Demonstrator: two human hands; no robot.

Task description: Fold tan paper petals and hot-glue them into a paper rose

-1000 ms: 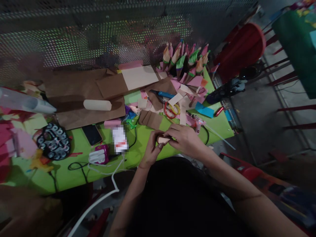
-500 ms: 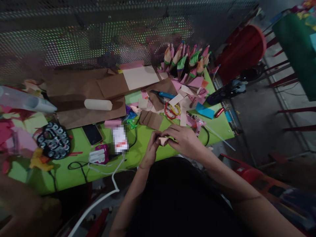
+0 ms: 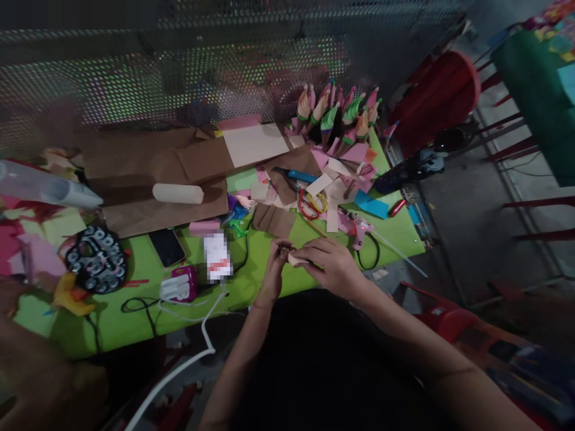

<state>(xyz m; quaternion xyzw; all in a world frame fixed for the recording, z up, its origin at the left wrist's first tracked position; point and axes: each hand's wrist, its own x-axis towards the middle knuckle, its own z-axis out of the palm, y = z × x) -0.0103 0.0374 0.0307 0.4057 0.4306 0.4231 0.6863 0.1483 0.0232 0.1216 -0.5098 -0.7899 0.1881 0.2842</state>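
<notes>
A small pale-peach piece, apparently folded or curled paper (image 3: 296,258), is held between my two hands at the table's front edge. My left hand (image 3: 272,274) pinches its left end with closed fingers. From the right, my right hand (image 3: 331,263) lays its bent fingers over the piece and covers part of it. Just beyond my hands lie brown paper rectangles (image 3: 273,220), a thin stick (image 3: 315,227) and scissors with red and yellow handles (image 3: 309,203). A pink glue gun (image 3: 359,230) rests to the right of them.
Paper cones with swirled tops (image 3: 330,117) stand at the back right. Brown paper (image 3: 135,209) carries a white roll (image 3: 178,193). A phone (image 3: 166,246), a blue cutter (image 3: 300,175) and a white cable (image 3: 206,335) are about. Another person's arm (image 3: 27,353) shows at lower left.
My right hand has shifted its fingers over the peach piece, hiding more of it and turning it. The thin stick now shows beyond my hands. The camera view has tilted slightly.
</notes>
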